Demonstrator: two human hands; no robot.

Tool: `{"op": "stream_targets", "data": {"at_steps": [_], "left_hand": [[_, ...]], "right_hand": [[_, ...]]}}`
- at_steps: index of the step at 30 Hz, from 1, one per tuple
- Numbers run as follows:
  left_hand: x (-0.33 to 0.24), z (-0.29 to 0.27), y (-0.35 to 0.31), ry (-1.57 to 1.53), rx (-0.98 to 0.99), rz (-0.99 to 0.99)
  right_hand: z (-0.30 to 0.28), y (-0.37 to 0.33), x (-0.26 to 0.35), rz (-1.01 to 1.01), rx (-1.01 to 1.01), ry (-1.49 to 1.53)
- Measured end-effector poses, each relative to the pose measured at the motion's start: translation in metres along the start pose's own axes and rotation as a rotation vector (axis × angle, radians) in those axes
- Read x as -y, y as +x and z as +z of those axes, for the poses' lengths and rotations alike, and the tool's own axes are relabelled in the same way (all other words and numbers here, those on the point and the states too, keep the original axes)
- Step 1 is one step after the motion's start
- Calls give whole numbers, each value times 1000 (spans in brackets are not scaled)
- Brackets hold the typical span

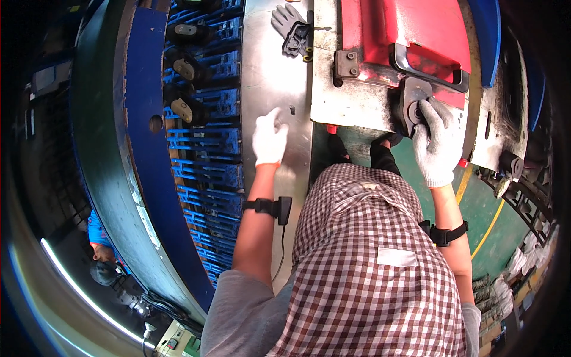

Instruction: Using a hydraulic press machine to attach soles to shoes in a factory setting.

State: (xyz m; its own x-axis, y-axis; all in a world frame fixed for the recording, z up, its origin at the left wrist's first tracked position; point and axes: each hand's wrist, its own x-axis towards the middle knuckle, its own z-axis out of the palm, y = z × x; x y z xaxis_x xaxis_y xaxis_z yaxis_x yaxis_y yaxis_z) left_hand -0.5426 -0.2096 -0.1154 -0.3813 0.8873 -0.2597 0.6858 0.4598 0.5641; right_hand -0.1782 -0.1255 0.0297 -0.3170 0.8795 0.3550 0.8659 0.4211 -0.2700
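Note:
My right hand (437,143), in a white knit glove, grips a dark round metal part (413,104) at the front edge of a red machine fixture (404,30). My left hand (269,138), also gloved in white, hovers with fingers spread over a bare steel table top (270,71), holding nothing; a small dark speck lies just beside its fingertips. Black bands sit on both wrists.
Blue plastic racks (205,119) at my left hold several dark moulded parts (184,68). A spare grey glove (288,24) lies at the far end of the steel top. A black handle (428,65) sits on the red fixture. Another person (101,250) stands lower left. Green floor with yellow line at right.

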Motion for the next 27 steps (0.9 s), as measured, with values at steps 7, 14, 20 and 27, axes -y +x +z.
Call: {"op": "stream_targets", "data": {"at_steps": [7,14,20,27], "left_hand": [[38,37,42,94,21,127],[108,-78,23,268,-391,-886],[129,-48,-38,256,-375,-698],[93,10,-69,376,-194,-321]], "right_hand": [[2,0,1,-23,-21,29],[1,-2,0,19,2,30],[2,0,1,-11,1,18],[3,0,0,-37,-8,30]]}}
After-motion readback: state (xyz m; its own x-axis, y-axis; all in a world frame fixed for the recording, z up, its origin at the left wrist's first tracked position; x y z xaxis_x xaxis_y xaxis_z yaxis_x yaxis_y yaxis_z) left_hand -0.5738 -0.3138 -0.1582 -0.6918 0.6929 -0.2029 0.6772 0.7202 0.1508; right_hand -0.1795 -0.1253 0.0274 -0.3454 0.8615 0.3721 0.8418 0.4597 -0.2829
